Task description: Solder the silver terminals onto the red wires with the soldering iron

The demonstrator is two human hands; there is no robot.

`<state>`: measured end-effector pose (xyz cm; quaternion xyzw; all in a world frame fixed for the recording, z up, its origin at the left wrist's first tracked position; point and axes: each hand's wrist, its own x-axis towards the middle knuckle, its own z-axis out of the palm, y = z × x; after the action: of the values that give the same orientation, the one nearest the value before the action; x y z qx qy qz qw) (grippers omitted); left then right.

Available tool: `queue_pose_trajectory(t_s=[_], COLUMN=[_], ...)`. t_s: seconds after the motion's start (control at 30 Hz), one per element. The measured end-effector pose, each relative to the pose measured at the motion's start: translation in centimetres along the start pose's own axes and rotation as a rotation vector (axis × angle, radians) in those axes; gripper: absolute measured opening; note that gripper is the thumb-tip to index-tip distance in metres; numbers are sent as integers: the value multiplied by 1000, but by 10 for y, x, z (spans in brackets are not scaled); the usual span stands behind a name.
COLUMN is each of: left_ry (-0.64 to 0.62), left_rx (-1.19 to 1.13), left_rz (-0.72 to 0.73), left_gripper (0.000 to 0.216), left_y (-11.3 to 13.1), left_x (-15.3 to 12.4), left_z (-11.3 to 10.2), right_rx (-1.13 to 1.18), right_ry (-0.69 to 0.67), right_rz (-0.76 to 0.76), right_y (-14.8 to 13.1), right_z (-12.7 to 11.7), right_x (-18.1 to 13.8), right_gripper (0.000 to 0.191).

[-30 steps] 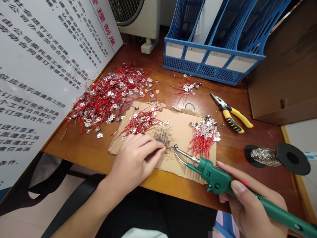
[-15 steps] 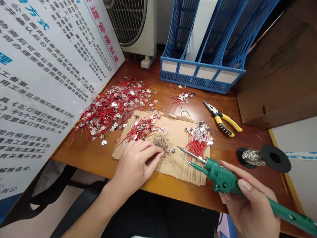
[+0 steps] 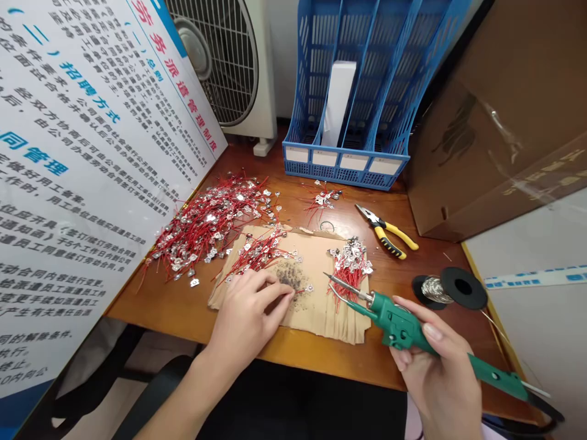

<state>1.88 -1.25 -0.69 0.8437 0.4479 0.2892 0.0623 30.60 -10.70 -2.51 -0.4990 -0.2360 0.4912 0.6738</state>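
Observation:
My left hand (image 3: 254, 305) rests over the cardboard piece (image 3: 316, 315), thumb and forefinger pinching a short red wire (image 3: 300, 289) that ends in a small silvery tab (image 3: 310, 288). That tab lies by a dark scorched patch (image 3: 291, 275) on the cardboard. In my right hand (image 3: 440, 360) is a green soldering iron (image 3: 398, 324) with a feed tube beneath its tip. The tip (image 3: 331, 278) points left, a little to the right of the tab and apart from it. Red-wired tabs sit in one bundle (image 3: 351, 263) behind the tip and another (image 3: 259, 250) behind my left hand.
A big heap of red-wired tabs (image 3: 206, 226) spreads at the left, a small group (image 3: 323, 198) farther back. Yellow-handled pliers (image 3: 387, 232) and a solder wire spool (image 3: 463, 288) lie right. Behind stand a blue file rack (image 3: 346, 162), a fan unit (image 3: 263, 73) and a brown carton (image 3: 495, 134).
The view has shifted, showing more at the back and right. The soldering iron's tip stays to the right of the pinched wire's tab. Both hands keep their holds.

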Motion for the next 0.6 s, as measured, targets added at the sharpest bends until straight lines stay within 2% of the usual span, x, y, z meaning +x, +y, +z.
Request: queue_pose_trajectory(t_s=[0.13, 0.27, 0.4, 0.6], left_ry=[45, 44, 69, 165], left_rx=[-44, -83, -94, -96], left_rz=[-2, 3, 47, 96], left_gripper=[22, 22, 21, 28], left_y=[-4, -7, -6, 2], left_x=[-1, -1, -2, -15], left_z=[4, 4, 0, -9], right_rx=[77, 96, 122, 158], right_ry=[27, 87, 185, 240], right_rz=[-1, -1, 21, 76], right_y=[2, -1, -5, -8], right_z=[-5, 3, 14, 15], right_x=[3, 3, -1, 0], right_gripper=[33, 33, 33, 38])
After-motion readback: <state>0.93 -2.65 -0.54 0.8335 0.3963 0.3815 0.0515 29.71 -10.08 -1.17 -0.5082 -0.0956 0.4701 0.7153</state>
